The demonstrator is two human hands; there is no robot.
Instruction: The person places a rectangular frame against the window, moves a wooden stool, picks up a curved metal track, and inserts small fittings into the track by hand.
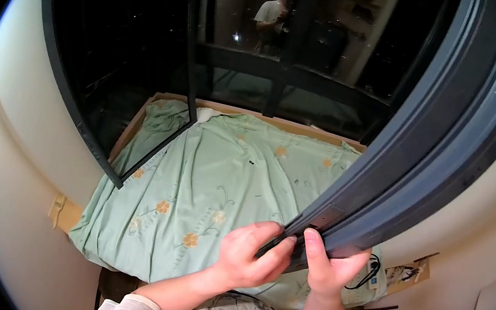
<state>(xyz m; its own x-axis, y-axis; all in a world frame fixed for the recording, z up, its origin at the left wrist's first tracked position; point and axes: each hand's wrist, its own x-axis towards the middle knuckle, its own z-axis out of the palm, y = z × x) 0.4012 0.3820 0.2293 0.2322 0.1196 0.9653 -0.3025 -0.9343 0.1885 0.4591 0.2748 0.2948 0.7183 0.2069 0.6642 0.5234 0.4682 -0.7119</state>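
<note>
A dark grey metal window frame (374, 189) with long grooves slants down from the upper right to its lower end in front of me. My left hand (254, 252) is closed at the left edge of that end, thumb and fingers pinching around it. From the right, my right hand (333, 268) grips the same end, its thumb laid on the grooved face and its other fingers mostly hidden behind. Between the two hands, a small slot or fitting is set in the frame, too small to make out. Below lies a light green cloth (192, 204) with orange flowers.
On the left, another dark-framed glass panel (193, 74) hangs over the cloth. Dark window panes (238, 85) at the back reflect a person. A white power strip (374, 279) with a black cable lies at lower right. Pale walls (26, 146) stand on both sides.
</note>
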